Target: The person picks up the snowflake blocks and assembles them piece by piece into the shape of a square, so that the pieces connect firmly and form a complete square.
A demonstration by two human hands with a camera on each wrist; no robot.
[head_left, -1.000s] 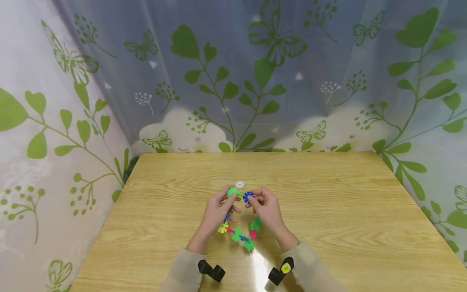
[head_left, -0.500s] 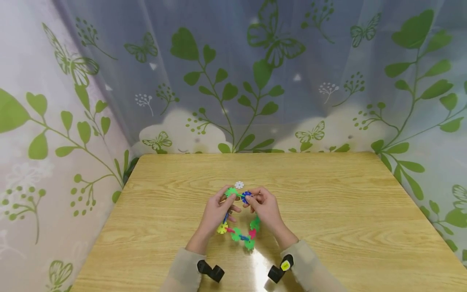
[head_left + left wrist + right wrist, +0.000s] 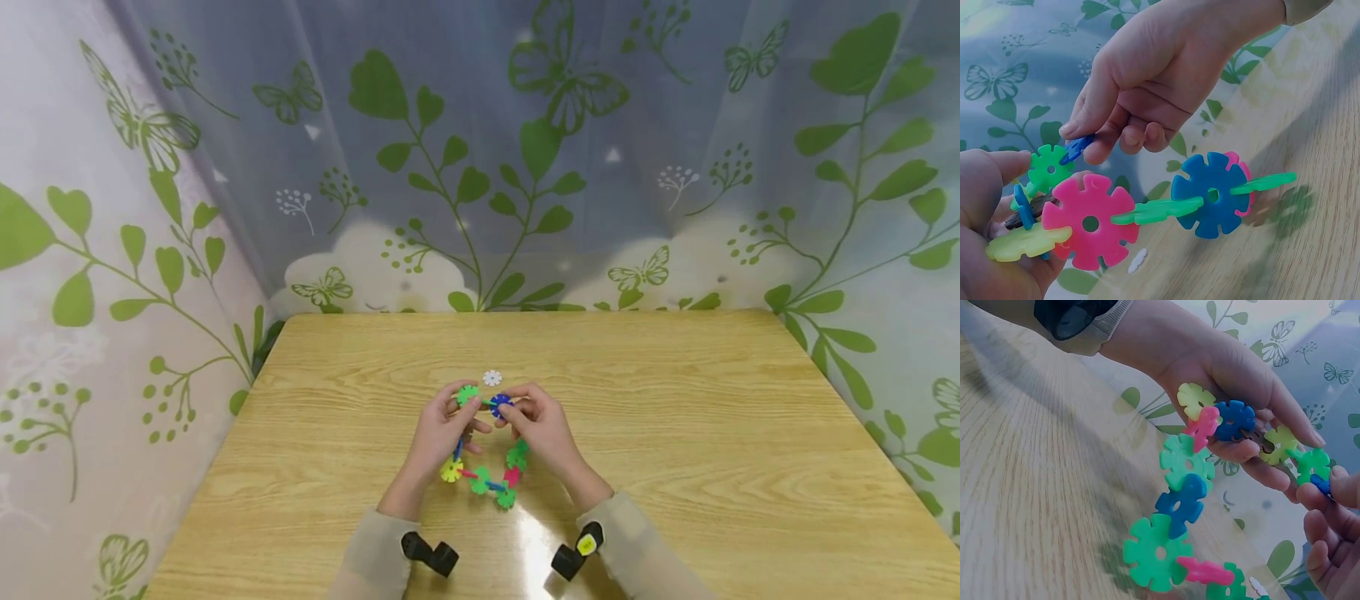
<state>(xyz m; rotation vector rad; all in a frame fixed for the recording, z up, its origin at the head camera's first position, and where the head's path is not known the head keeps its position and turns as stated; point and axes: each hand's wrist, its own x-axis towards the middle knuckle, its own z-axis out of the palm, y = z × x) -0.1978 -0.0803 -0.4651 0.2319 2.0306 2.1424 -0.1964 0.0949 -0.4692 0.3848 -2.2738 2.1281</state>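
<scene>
My left hand (image 3: pixel 437 429) holds one end of a chain of notched plastic flower discs, its thumb on a green disc (image 3: pixel 467 395). From that hand hangs the rest of the chain, with a yellow disc (image 3: pixel 451 470), blue, pink (image 3: pixel 1202 428) and green pieces slotted edge to edge. My right hand (image 3: pixel 549 423) pinches a small blue disc (image 3: pixel 499 406) between thumb and index finger. In the left wrist view this blue disc meets the green end piece (image 3: pixel 1050 169) at its rim; how deep it sits in the notch I cannot tell.
A loose white flower disc (image 3: pixel 492 377) lies on the wooden table (image 3: pixel 675 400) just beyond the hands. Printed curtains (image 3: pixel 480 167) stand behind the table and on both sides. Black wrist cameras (image 3: pixel 431 554) are strapped to both sleeves.
Both hands have shifted slightly left together, and the hanging chain with them. The blue disc stays in the right fingers. The white disc stays put.
</scene>
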